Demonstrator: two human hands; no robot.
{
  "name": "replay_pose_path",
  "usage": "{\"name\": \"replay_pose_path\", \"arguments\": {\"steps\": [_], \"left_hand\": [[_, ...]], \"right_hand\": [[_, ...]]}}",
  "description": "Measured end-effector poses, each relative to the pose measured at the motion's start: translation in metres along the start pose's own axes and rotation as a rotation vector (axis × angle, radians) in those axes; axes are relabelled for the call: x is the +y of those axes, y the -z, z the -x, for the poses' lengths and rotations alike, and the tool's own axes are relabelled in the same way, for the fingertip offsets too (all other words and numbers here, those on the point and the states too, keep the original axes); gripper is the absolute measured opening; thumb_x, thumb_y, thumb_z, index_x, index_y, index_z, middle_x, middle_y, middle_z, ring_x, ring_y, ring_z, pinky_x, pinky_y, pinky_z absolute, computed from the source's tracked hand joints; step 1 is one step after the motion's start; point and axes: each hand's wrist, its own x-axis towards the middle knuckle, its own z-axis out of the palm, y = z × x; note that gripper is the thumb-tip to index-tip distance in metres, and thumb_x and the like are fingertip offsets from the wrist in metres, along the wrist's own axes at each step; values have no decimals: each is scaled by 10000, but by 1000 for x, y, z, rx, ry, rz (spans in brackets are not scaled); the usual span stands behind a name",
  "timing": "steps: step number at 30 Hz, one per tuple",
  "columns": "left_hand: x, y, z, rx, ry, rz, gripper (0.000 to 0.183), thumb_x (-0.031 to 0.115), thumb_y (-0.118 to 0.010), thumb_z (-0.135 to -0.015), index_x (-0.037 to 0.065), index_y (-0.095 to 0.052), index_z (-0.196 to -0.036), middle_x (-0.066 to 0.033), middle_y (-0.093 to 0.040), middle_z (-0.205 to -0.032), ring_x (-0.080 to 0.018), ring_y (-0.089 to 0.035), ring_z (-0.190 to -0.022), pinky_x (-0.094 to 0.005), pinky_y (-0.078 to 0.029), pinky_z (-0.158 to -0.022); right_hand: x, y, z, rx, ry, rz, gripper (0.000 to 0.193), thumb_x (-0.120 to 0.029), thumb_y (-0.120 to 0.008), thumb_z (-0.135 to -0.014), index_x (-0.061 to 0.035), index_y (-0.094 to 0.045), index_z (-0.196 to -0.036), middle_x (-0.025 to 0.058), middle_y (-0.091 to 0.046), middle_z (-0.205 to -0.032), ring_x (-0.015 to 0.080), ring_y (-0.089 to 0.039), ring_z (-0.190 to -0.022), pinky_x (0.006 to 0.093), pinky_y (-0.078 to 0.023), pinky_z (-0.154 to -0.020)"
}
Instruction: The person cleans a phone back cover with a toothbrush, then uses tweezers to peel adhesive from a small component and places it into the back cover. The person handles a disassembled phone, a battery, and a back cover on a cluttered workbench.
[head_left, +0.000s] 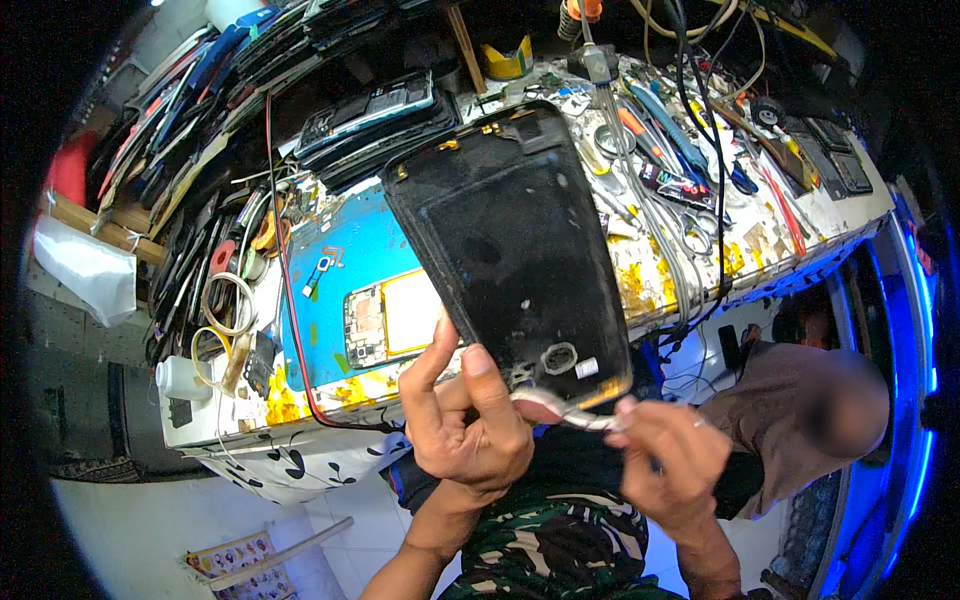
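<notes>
A black phone back panel (510, 240) is held up tilted above the front edge of the workbench, with small gold-coloured contacts near its top and an oval cutout near its lower end. My left hand (465, 425) grips its lower left edge between thumb and fingers. At the panel's bottom edge is a twisted white strip (585, 418) with a reddish-brown part beside my left thumb; its exact kind is unclear. My right hand (675, 460) pinches the strip's right end. Behind the panel, an opened phone (385, 318) with a white battery area lies on a blue mat (325, 245).
Tape rolls (228, 303) and a white bottle (186, 379) stand left. Stacked phone parts (365, 120) lie behind the mat. Pliers, scissors (694, 235) and screwdrivers clutter the right. Cables (718, 170) hang over the bench edge. Another person (790, 430) is at the right.
</notes>
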Motion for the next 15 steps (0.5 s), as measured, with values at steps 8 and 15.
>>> {"name": "replay_pose_path", "arguments": {"steps": [8,15], "left_hand": [[0,9,-4,-36,-14,-56,302,17,-560,-1013,-126,-522,-1276,-129,-726,-674,-27,-551,-500,-172,-400,-512],[-1,9,-1,-69,-79,-49,314,15,-565,-1003,-136,-517,-1274,-202,-748,-758,-70,-660,-611,-183,-484,-599]], "right_hand": [[-4,-2,-12,102,-57,17,149,-25,-831,-773,-71,-729,-872,83,-735,-841,210,-698,-664,324,-534,-555],[-5,5,-18,189,-275,113,192,-14,-825,-780,-45,-752,-954,91,-729,-835,240,-714,-704,328,-555,-592]]}}
